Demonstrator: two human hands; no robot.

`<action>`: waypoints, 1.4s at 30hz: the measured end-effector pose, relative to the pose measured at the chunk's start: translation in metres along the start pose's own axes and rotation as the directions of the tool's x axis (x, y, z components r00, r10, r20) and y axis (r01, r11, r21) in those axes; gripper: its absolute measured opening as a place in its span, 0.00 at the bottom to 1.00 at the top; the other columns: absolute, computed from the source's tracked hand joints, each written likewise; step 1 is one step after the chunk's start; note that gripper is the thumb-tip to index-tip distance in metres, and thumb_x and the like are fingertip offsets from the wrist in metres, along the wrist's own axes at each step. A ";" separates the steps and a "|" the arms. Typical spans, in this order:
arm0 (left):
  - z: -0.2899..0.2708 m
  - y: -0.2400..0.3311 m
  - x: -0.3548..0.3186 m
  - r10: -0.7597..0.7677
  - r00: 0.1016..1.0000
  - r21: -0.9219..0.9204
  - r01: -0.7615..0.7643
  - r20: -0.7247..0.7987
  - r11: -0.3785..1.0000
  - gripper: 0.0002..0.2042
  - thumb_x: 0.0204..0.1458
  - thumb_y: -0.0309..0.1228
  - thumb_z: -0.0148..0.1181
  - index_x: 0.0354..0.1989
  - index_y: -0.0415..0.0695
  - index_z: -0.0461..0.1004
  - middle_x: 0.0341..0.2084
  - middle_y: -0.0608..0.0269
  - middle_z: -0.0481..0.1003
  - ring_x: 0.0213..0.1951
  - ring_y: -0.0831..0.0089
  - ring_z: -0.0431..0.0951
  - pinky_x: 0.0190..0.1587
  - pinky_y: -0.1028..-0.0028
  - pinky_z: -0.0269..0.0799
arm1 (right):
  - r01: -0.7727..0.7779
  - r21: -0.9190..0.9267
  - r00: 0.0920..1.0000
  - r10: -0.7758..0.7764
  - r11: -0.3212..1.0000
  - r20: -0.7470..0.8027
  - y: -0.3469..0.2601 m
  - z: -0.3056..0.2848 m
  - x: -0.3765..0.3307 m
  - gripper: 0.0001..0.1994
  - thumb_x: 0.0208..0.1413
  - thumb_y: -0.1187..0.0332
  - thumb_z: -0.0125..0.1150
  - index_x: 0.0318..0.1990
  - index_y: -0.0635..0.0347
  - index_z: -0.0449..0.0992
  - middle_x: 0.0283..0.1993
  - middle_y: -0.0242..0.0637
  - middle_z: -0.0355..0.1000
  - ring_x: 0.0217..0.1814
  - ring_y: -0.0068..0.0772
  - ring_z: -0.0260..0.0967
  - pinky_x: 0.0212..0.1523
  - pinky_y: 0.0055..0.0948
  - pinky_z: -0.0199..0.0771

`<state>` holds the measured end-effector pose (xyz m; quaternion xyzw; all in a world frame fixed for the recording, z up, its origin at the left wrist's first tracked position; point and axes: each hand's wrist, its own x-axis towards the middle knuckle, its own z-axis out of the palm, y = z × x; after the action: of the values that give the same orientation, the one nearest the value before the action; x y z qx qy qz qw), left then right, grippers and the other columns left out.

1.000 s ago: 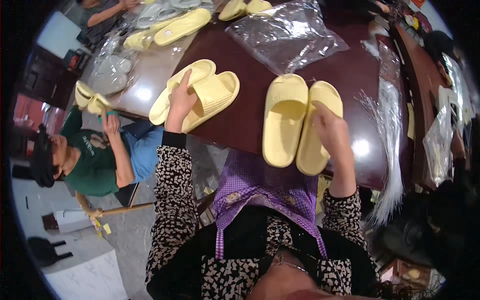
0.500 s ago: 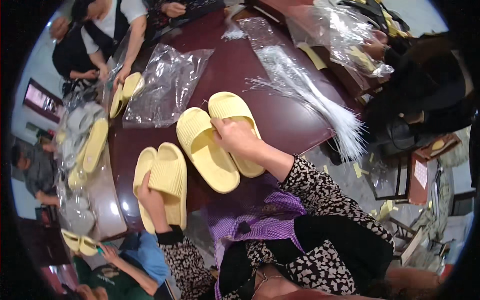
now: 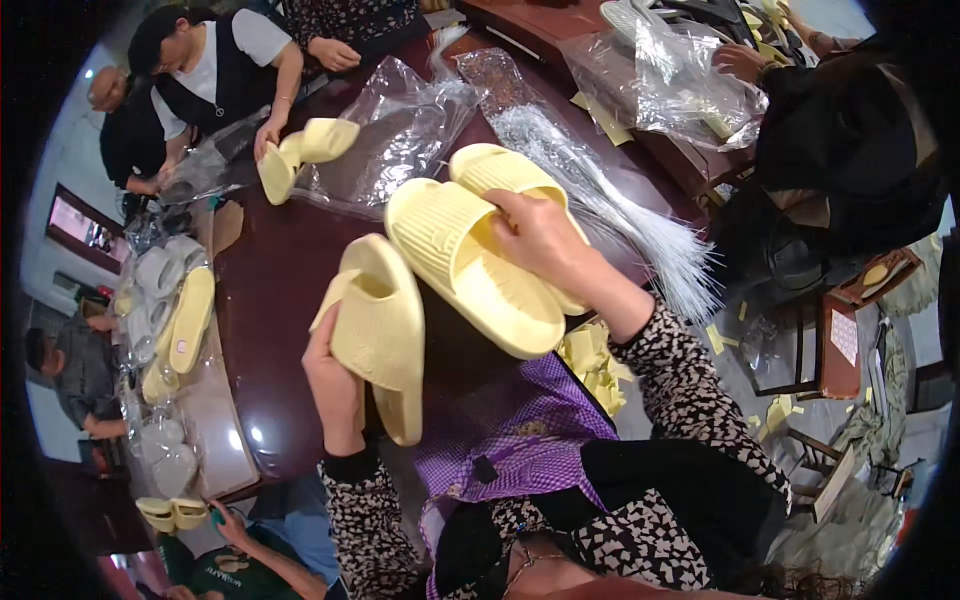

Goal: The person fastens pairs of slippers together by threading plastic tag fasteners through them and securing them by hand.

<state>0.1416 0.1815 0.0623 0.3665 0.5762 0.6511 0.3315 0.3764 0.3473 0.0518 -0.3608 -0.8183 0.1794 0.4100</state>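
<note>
One pale yellow slipper [image 3: 380,330] clasped in the left hand [image 3: 335,385] grip, two slippers [image 3: 480,245] pinched together by the right hand [image 3: 545,240], all raised above the dark worktop [image 3: 270,300], clear bags [image 3: 400,140] beyond.

- The left hand [image 3: 335,385] has lifted its pair of pale yellow slippers [image 3: 380,335] off the dark table [image 3: 270,300]; 0.5 s ago that pair lay flat with the hand resting on it.
- The right hand [image 3: 545,240] now grips the second pair of yellow slippers [image 3: 480,240] and has raised and tilted it, where it lay flat before.
- The 2 pairs have come close together, nearly touching.
- The view has swung further: a person's hand holding another slipper [image 3: 305,150] now shows at upper left.
</note>
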 end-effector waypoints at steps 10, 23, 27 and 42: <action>0.136 0.026 0.098 0.150 0.765 0.298 -0.413 0.626 0.861 0.14 0.51 0.21 0.51 0.46 0.37 0.74 0.39 0.57 0.77 0.42 0.72 0.76 0.46 0.74 0.70 | -0.164 -0.330 0.984 0.178 0.930 0.013 0.059 -0.134 0.072 0.13 0.54 0.71 0.48 0.45 0.62 0.73 0.30 0.43 0.73 0.27 0.35 0.71 0.28 0.33 0.71; 0.313 0.058 0.206 0.493 0.626 0.374 -0.769 0.604 0.518 0.20 0.49 0.31 0.55 0.52 0.39 0.68 0.41 0.49 0.75 0.43 0.61 0.75 0.46 0.69 0.69 | -0.013 -0.298 0.806 -0.167 0.954 -0.567 0.211 -0.272 0.166 0.13 0.51 0.72 0.56 0.44 0.65 0.75 0.33 0.47 0.76 0.36 0.40 0.74 0.37 0.33 0.72; 0.246 -0.010 0.212 0.396 0.701 0.371 -0.675 0.593 0.638 0.10 0.47 0.28 0.55 0.36 0.36 0.75 0.32 0.49 0.77 0.37 0.59 0.79 0.40 0.68 0.72 | -0.092 -0.247 0.940 0.003 0.965 -0.341 0.185 -0.207 0.108 0.11 0.52 0.73 0.57 0.43 0.63 0.76 0.42 0.47 0.75 0.41 0.40 0.74 0.42 0.32 0.72; 0.190 -0.088 0.158 0.394 0.638 0.545 -0.770 0.661 0.332 0.06 0.45 0.27 0.60 0.32 0.42 0.77 0.28 0.56 0.75 0.35 0.56 0.75 0.40 0.64 0.71 | 0.078 -0.092 0.985 -0.062 0.993 0.161 0.119 -0.042 0.052 0.09 0.51 0.72 0.55 0.38 0.61 0.78 0.36 0.49 0.75 0.39 0.49 0.73 0.42 0.38 0.73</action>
<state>0.2244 0.4229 0.0029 0.7864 0.5385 0.3020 -0.0205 0.4416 0.4663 0.0347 -0.3360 -0.8683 0.1524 0.3316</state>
